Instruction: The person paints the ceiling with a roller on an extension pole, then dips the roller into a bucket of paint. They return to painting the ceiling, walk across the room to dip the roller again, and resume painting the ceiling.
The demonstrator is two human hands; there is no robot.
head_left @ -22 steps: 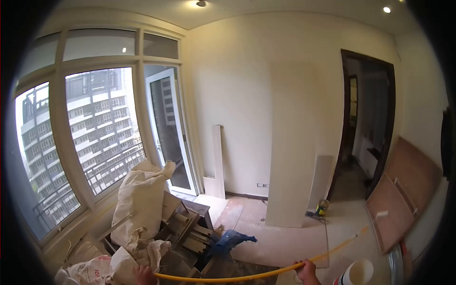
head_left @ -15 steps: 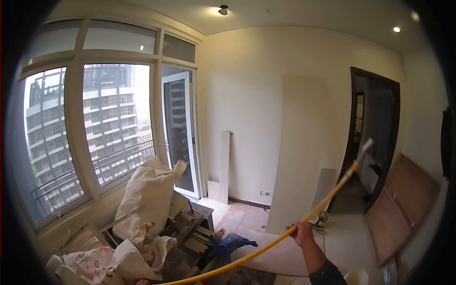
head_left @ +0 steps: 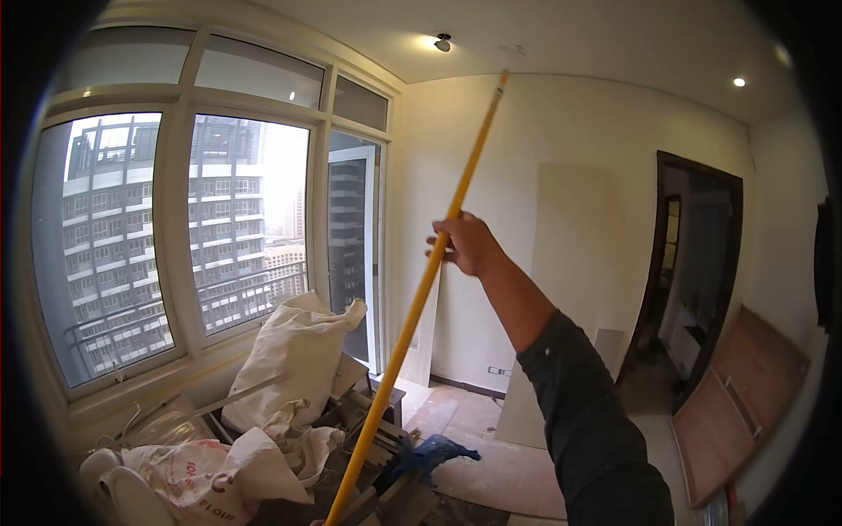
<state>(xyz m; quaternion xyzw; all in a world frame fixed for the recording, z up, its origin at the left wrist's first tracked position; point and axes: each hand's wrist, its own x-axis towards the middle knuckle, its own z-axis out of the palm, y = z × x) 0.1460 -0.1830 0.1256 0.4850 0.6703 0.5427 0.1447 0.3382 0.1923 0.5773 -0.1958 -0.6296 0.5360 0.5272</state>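
A long yellow pole (head_left: 410,324) stands steeply across the middle of the head view, its tip near the line between wall and ceiling. My right hand (head_left: 460,245) is wrapped round its upper part, with the arm in a dark sleeve stretched out from the lower right. At the bottom edge, only a sliver of my left hand (head_left: 317,522) shows beside the pole's lower end; its fingers are hidden. The tip lies in front of the pale wall (head_left: 474,131), and I cannot make out whether it touches anything.
White sacks (head_left: 285,359) and scrap boards are heaped at the lower left under the windows. A blue plastic bag (head_left: 434,454) lies beside them. Brown panels (head_left: 732,399) lean on the right wall near a dark-framed doorway (head_left: 660,263). A ceiling lamp (head_left: 443,42) hangs above.
My right hand has risen and moved left, swinging the pole from a low slant toward the right to a steep upright angle. The view has shifted slightly upward and left.
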